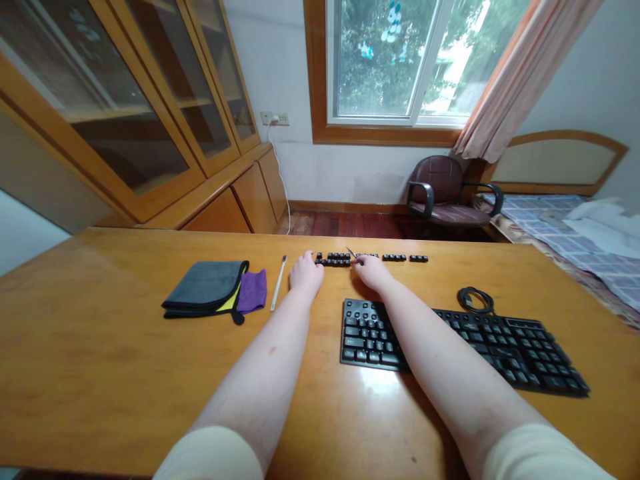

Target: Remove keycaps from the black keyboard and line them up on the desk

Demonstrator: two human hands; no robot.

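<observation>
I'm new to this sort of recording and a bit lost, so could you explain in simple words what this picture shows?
There's no machine here: just a person's two bare hands. The single picture comes from a camera worn on their head, looking forward and down.

On the wooden table lies a black keyboard, with a coiled cable behind it. Beyond it sit rows of small black keys. To the left are a toothbrush, a purple cloth and a folded gray cloth.

The right hand holds a thin, pointed tool; it's too small to tell which kind. The left hand is at the left end of the keys; whether it grips one isn't clear.
</observation>
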